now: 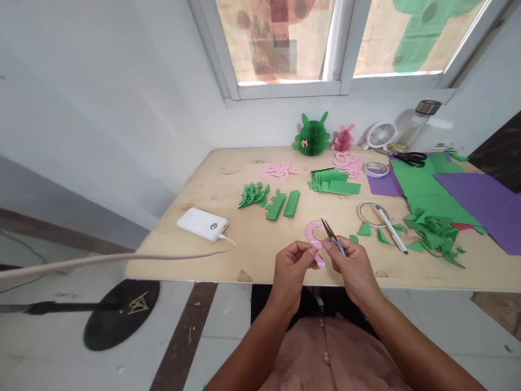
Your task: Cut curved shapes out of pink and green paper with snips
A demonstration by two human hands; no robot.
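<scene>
Near the table's front edge, my left hand (293, 266) is closed in a pinch on a curved pink paper cutout (312, 233). The cutout bends round at its top, and a strip of it shows below my fingers. Beside it my right hand (350, 263) is closed on a small pair of scissors (330, 231) with dark blades and a light blue handle. The blades point up and away from me, close to the cutout's right side. Fingertips of both hands meet at the pink paper; whether the right ones also grip it I cannot tell.
Folded green strips (334, 182), green cut pieces (254, 194) and pink cutouts (279, 170) lie farther back. A white power bank (202, 224) with a cable lies left. At right are a marker (393, 231), tape roll (375, 169), green scraps (437, 233) and black scissors (410, 158).
</scene>
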